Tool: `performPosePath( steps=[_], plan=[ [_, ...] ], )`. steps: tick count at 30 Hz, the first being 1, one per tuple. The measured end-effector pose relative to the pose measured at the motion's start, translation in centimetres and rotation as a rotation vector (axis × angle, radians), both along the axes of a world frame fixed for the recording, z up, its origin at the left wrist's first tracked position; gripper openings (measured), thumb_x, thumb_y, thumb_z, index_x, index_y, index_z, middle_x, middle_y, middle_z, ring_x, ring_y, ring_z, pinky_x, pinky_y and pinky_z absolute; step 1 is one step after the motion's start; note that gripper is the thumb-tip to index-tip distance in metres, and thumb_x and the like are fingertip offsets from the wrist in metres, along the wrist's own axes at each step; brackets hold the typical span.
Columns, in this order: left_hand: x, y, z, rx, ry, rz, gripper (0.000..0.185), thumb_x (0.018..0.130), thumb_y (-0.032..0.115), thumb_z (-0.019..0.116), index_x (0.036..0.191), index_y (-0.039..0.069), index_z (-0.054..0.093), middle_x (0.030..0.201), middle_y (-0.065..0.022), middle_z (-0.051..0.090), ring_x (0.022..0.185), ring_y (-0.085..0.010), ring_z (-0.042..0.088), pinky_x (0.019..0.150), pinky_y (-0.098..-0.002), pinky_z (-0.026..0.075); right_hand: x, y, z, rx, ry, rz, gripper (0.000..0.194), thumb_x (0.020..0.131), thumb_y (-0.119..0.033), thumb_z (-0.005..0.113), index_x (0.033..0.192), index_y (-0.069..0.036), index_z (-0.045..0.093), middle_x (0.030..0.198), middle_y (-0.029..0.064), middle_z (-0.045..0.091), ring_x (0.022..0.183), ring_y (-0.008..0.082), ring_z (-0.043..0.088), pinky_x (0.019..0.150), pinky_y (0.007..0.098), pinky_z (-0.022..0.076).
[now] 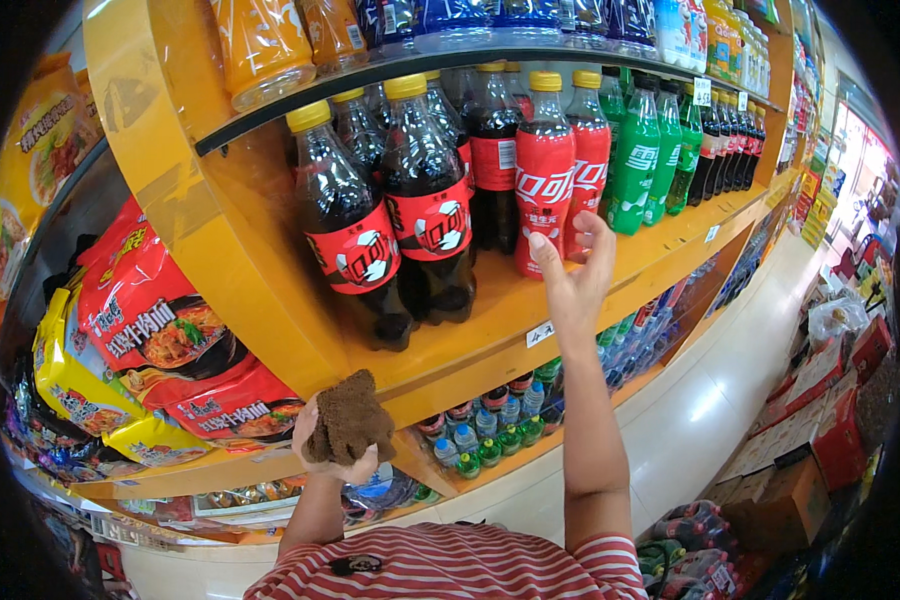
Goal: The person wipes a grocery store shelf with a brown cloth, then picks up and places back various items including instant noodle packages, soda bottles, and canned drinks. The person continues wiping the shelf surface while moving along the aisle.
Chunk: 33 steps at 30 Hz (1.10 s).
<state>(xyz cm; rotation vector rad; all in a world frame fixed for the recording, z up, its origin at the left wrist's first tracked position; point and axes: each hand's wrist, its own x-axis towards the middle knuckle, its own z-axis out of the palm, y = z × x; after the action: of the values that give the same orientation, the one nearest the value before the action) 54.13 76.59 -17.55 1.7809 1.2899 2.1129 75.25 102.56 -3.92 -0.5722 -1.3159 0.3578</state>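
Observation:
A brown cloth (351, 420) is bunched in my left hand (330, 442), just in front of the edge of the orange shelf (457, 364). My right hand (581, 262) is raised before a red-labelled cola bottle with a yellow cap (544, 172), fingers apart and curved; whether a fingertip touches the bottle I cannot tell. A similar red bottle (589, 150) stands just behind the fingers. To the left, two larger cola bottles (354, 225) (429, 195) stand at the front of the shelf, with more dark bottles behind them.
Green soda bottles (634, 161) stand right of the red ones. A glass shelf edge (450, 64) runs above, holding drinks. Red noodle packs (172, 322) fill the left bay. Small bottles (487, 424) sit on a lower shelf. Cartons (780, 495) and wrapped bottle packs (694, 555) lie at the right.

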Motion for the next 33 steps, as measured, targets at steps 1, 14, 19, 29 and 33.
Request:
performPosePath(
  steps=[1, 14, 19, 29, 33],
  plan=[
    [1.0, 0.2, 1.6, 0.005, 0.029, -0.018, 0.056, 0.071, 0.015, 0.066, 0.117, -0.007, 0.045, 0.089, -0.0195, 0.061, 0.080, -0.0280, 0.065, 0.069, -0.0358, 0.052, 0.4, 0.6, -0.2, -0.056, -0.095, 0.010, 0.060, 0.072, -0.027, 0.080, 0.114, 0.004, 0.050, 0.107, 0.0183, 0.053, 0.094, 0.0313, 0.053, 0.079, 0.0396, 0.0443],
    [1.7, -0.3, 1.2, -0.072, 0.247, 0.534, 0.038, 0.065, 0.023, 0.070, 0.093, -0.003, 0.062, 0.079, -0.0129, 0.065, 0.068, -0.0263, 0.065, 0.062, -0.0334, 0.051, -0.6, 1.6, 2.2, -0.319, -0.578, -0.309, 0.056, 0.065, -0.041, 0.080, 0.091, 0.002, 0.056, 0.096, 0.0171, 0.060, 0.086, 0.0358, 0.062, 0.070, 0.0446, 0.0503],
    [3.2, -0.1, 3.4, -0.033, 0.371, 0.584, 0.039, 0.065, 0.024, 0.070, 0.092, -0.002, 0.063, 0.079, -0.0120, 0.065, 0.069, -0.0259, 0.065, 0.063, -0.0328, 0.051, -0.3, 2.2, 1.4, -0.208, -0.521, -0.204, 0.051, 0.064, -0.038, 0.079, 0.088, 0.002, 0.060, 0.090, 0.0167, 0.061, 0.084, 0.0357, 0.062, 0.070, 0.0450, 0.0499],
    [1.4, -0.9, -0.2, -0.235, -0.464, 0.286, 0.052, 0.070, 0.039, 0.066, 0.100, -0.002, 0.061, 0.085, -0.0124, 0.068, 0.076, -0.0238, 0.067, 0.069, -0.0308, 0.052, -0.8, 0.9, 2.4, -0.173, -0.560, 0.166, 0.052, 0.063, -0.036, 0.082, 0.091, 0.002, 0.060, 0.085, 0.0162, 0.062, 0.075, 0.0320, 0.062, 0.069, 0.0394, 0.0486],
    [-0.2, -1.1, -2.5, -0.342, -0.265, 0.357, 0.051, 0.089, 0.045, 0.050, 0.103, -0.002, 0.061, 0.089, -0.0152, 0.069, 0.078, -0.0218, 0.068, 0.072, -0.0298, 0.053, -0.4, 1.2, 2.1, -0.203, -0.597, 0.160, 0.056, 0.063, -0.037, 0.082, 0.097, 0.002, 0.059, 0.090, 0.0160, 0.062, 0.079, 0.0318, 0.062, 0.071, 0.0398, 0.0487]
  ],
)
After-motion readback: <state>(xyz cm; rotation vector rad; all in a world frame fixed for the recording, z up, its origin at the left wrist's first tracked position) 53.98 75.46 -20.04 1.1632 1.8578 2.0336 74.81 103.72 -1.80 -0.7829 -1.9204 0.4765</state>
